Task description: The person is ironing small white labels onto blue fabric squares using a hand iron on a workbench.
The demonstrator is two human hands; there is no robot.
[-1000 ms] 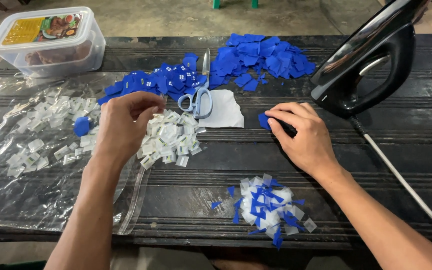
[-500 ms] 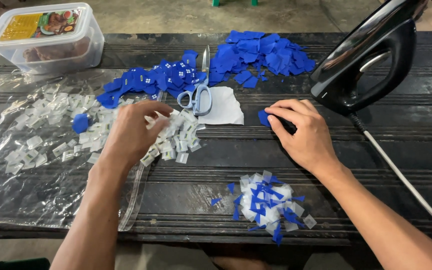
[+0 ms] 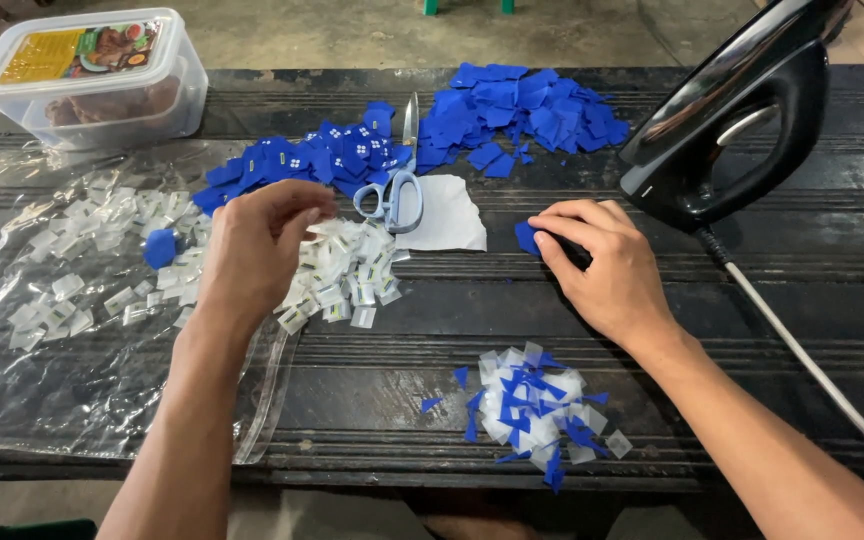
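My left hand hovers over a heap of small clear-white squares, its fingertips pinched together at the heap's top; whether a square is between them I cannot tell. My right hand lies flat on the dark table, fingers pressing down on a small blue piece. Light-blue-handled scissors lie between the hands on a white sheet. Behind them are a pile of blue patches with white marks and a pile of plain blue pieces.
A black iron stands upright at the right, its grey cord trailing toward me. A clear lidded box sits far left. A clear plastic sheet with scattered white squares covers the left. Blue and white scraps lie near the front edge.
My left hand has shifted right from the plastic sheet onto the heap of white squares and pinched its fingers there. My right hand has stayed on the blue piece.
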